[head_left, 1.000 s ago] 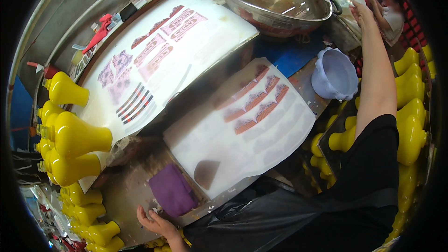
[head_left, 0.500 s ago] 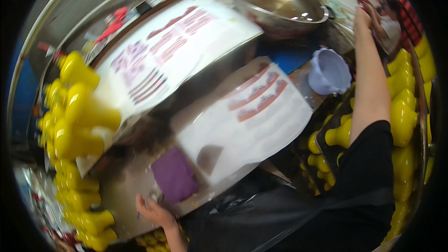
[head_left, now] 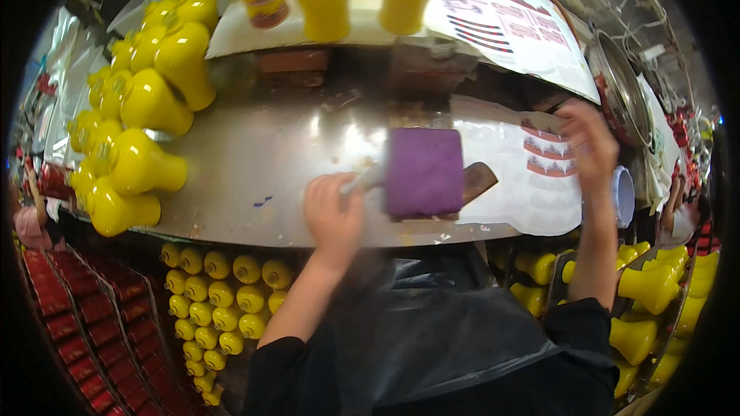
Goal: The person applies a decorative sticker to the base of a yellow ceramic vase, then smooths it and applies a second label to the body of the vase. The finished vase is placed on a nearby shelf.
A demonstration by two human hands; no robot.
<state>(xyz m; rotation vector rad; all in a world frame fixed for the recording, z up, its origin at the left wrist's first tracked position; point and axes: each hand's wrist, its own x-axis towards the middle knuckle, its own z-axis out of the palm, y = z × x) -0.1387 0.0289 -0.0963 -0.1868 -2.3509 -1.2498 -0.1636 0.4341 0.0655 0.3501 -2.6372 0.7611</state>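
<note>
My left hand [head_left: 333,206] is over the metal bench, just left of a purple cloth-like pad [head_left: 425,172]. Its fingers are curled, and a pale, blurred piece [head_left: 371,179] shows at their tips; its kind is unclear. Smeared by motion, my right hand [head_left: 592,137] hangs at the right end of a white decal sheet [head_left: 549,199] with reddish curved bands. Whether it holds anything cannot be made out. A brown wedge-shaped flat piece [head_left: 479,182] lies on the sheet, beside the pad.
Yellow glossy vases [head_left: 148,100] crowd the bench's left end; more stand on the raised shelf [head_left: 247,37] ahead. Another decal sheet [head_left: 515,25] lies there. To the right are a metal basin [head_left: 623,85] and a lavender bucket [head_left: 623,196]. Racked yellow vases [head_left: 204,314] sit below the bench.
The view has swung left and levelled. My right hand has come back from the far right to the decal sheet. My left hand, open before, now has curled fingers beside the purple pad.
</note>
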